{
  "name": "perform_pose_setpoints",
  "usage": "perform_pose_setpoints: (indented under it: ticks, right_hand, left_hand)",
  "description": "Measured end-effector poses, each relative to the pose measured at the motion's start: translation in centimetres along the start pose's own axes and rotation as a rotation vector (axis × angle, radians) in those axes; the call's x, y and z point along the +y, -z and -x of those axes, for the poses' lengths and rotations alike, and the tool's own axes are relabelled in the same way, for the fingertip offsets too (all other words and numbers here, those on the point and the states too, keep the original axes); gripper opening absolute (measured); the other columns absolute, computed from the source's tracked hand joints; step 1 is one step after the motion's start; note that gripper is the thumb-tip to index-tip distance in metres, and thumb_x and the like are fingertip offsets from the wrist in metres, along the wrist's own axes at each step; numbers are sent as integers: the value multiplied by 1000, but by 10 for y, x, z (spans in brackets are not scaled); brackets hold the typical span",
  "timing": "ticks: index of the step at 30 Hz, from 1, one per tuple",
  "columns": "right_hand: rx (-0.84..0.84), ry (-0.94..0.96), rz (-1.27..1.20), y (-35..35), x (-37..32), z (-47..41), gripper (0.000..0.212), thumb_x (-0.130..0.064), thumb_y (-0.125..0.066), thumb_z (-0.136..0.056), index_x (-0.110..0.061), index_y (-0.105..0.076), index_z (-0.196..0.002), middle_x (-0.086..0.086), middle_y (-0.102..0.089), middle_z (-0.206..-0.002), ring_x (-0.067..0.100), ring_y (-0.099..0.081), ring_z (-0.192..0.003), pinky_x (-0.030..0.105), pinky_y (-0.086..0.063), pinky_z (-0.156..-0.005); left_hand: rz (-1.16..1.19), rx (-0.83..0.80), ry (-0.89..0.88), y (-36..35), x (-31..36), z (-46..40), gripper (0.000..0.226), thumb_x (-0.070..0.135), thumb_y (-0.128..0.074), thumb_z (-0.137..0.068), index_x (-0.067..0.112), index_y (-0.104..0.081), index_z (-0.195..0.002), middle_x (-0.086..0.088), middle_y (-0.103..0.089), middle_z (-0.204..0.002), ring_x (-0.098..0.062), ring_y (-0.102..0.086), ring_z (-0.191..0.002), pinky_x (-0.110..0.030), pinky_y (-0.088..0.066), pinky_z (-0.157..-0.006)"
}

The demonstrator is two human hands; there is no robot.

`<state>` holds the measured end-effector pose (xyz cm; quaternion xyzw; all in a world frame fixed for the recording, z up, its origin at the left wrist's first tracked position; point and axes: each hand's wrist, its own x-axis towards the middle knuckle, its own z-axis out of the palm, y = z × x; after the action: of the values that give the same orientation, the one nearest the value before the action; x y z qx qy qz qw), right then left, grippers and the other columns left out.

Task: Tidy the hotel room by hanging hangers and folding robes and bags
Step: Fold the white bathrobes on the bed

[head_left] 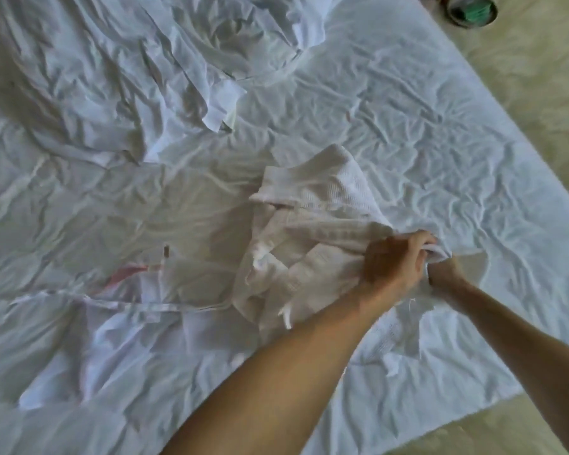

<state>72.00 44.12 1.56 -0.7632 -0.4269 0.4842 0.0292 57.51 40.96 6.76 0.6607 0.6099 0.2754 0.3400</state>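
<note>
A white waffle-weave robe (312, 221) lies bunched on the bed near the middle of the head view. My left hand (391, 261) grips a gathered edge of the robe at its right side. My right hand (444, 269) sits just beside it, mostly hidden behind the left, and holds the same bunch of cloth. A thin white belt (151, 305) trails left from the robe across the sheet. A flat white bag with pink marking (125, 277) lies to the left of the robe.
The wrinkled white bed sheet (424, 133) fills most of the view. A heap of rumpled white cloth (184, 60) lies at the far left. Beige floor (539, 93) runs along the right, with a round dark bin (472, 9) at the top right.
</note>
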Motion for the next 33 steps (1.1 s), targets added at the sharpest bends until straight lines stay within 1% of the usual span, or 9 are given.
perform_pose_setpoints:
  ticks: [2,5,12,17,21,24,26,28,33]
  right_hand:
    - [-107,47,-145,11,29,-9,74,-43,-97,-51,-8,-53,-99,6,-69,-95,-4,-63,-60,6,-46,-48]
    - [-66,72,-199,33,23,-6,29,-31,-74,-89,-3,-71,-93,5,-68,-76,20,-66,-78,23,-52,-62]
    - [293,559,137,45,-63,8,22,-29,-60,-96,-17,-75,-87,-3,-71,-72,11,-65,-63,28,-50,-58]
    - [109,1158,315,-22,-141,31,9,-15,-67,-90,-18,-76,-91,-7,-72,-84,6,-62,-61,34,-56,-58]
    - [-175,1283,573,-83,-172,31,44,3,-61,-84,-23,-72,-117,-5,-70,-116,9,-65,-94,18,-50,-71]
    - [-324,1312,867,-119,-180,22,57,2,-61,-82,-23,-64,-133,-2,-57,-144,18,-49,-134,33,-46,-105]
    - [-290,1375,980,-130,-180,14,46,-6,-68,-85,-17,-67,-130,3,-61,-139,24,-45,-140,37,-29,-119]
    - [-209,1474,1014,-131,-179,8,33,-15,-74,-86,-11,-71,-119,6,-70,-123,29,-53,-133,33,-27,-116]
    - [-130,1604,965,-120,-178,8,19,-29,-62,-97,-12,-66,-102,10,-70,-101,27,-65,-96,42,-55,-86]
  left_hand:
    - [3,-32,-15,-34,3,17,23,12,-59,-94,15,-69,-114,-7,-74,-105,-27,-67,-96,-34,-50,-79]
    - [10,-34,-19,-47,1,29,19,16,-65,-90,14,-71,-108,-5,-74,-105,-25,-68,-97,-36,-52,-79]
    - [-55,-63,-236,14,-22,50,28,26,-68,-87,12,-70,-111,-1,-71,-110,-19,-64,-98,-32,-54,-76]
    - [-109,322,-99,95,-80,75,19,15,-50,-98,11,-67,-106,-2,-65,-105,-18,-61,-97,-32,-51,-82]
    - [-140,539,274,143,-153,105,24,4,-48,-93,11,-62,-112,-2,-64,-108,-21,-60,-97,-39,-51,-85]
    - [1,283,589,152,-192,135,30,3,-57,-89,15,-62,-115,2,-67,-108,-19,-62,-98,-33,-51,-87]
    - [108,9,693,145,-203,155,24,12,-61,-90,23,-63,-111,5,-70,-103,-17,-66,-98,-15,-47,-77]
    - [94,-136,630,133,-205,170,25,13,-62,-87,22,-63,-110,3,-70,-103,-15,-65,-98,-4,-40,-69]
    - [234,-83,595,117,-202,172,39,15,-81,-74,18,-69,-111,4,-74,-102,-9,-68,-96,-10,-49,-76]
